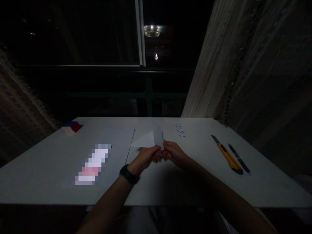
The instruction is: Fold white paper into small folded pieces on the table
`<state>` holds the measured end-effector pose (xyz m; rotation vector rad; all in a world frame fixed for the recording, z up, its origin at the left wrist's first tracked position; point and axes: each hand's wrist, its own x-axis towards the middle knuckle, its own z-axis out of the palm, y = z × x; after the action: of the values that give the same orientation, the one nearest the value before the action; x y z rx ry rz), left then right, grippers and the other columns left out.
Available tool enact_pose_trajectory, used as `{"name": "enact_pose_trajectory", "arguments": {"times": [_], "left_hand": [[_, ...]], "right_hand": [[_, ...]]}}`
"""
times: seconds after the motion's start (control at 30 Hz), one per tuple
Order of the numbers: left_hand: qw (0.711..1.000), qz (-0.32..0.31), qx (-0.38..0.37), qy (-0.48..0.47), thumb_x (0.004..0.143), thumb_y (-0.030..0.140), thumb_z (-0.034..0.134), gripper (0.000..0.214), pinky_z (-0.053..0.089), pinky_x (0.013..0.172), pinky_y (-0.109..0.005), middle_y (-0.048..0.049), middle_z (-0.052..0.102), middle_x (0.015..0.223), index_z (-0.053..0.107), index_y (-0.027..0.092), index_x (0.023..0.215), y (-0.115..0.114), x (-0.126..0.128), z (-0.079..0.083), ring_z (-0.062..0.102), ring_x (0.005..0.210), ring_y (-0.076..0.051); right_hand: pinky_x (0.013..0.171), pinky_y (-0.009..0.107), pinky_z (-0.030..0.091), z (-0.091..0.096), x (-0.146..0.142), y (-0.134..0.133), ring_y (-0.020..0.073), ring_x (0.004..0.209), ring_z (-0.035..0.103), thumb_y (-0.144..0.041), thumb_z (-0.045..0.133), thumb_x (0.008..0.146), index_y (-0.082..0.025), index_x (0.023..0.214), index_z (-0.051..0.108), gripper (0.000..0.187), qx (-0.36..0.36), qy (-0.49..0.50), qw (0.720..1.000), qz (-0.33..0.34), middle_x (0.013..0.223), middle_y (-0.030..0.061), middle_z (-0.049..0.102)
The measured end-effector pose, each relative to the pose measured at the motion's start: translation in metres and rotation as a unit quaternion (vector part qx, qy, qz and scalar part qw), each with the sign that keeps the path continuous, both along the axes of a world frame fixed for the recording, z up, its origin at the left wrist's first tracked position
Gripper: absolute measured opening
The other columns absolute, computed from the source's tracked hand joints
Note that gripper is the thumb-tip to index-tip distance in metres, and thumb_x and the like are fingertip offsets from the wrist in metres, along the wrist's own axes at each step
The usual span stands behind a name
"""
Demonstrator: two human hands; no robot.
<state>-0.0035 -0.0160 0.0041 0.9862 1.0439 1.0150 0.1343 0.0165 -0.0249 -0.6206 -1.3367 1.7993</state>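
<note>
Two bare hands meet at the near edge of a folded piece of white paper (144,139), which is held above the middle of the table (195,191). Taking that paper as the dial's centre, the left hand (147,156) is at six o'clock, thumb and fingers closed on it; the right hand (174,151), at four, pinches its near right corner, the fingers of both close together. A dark watch (129,174) circles the left wrist. At nine lies flat paper (119,138), and at eight a bright oblong (its face pixelated past reading) (92,165). Just past nine, farther out, sits a red, blue and white block (71,126). Between three and four, a yellow cutter (226,154) lies beside a dark pen (239,158).
</note>
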Motion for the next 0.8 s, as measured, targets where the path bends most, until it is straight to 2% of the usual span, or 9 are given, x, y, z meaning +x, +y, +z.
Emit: {"name": "enact_pose_trajectory", "arguments": {"times": [0.43,0.8], "left_hand": [[1.000,0.006,-0.015,-0.024,0.071,0.023,0.056,0.023,0.027,0.040,-0.020,-0.0020,0.055,0.044,0.059,0.011,0.052,0.001,-0.002,0.000,0.047,0.042,-0.007],[0.998,-0.001,-0.018,-0.052,0.068,0.024,0.058,0.023,0.028,0.039,-0.018,-0.0030,0.057,0.047,0.060,0.010,0.050,0.003,-0.002,-0.001,0.048,0.041,-0.006]], "right_hand": [[0.035,0.019,0.033,0.003,-0.009,-0.008,0.0083,0.038,0.047,-0.060,0.048,0.077,-0.015,0.070,0.054,0.046,0.046,-0.064,0.992,-0.094,0.051,-0.0007,0.055],[0.034,0.020,0.032,0.004,-0.011,-0.008,0.0075,0.034,0.044,-0.060,0.048,0.075,-0.016,0.064,0.051,0.045,0.073,-0.088,0.985,-0.133,0.045,-0.0028,0.052]]}}
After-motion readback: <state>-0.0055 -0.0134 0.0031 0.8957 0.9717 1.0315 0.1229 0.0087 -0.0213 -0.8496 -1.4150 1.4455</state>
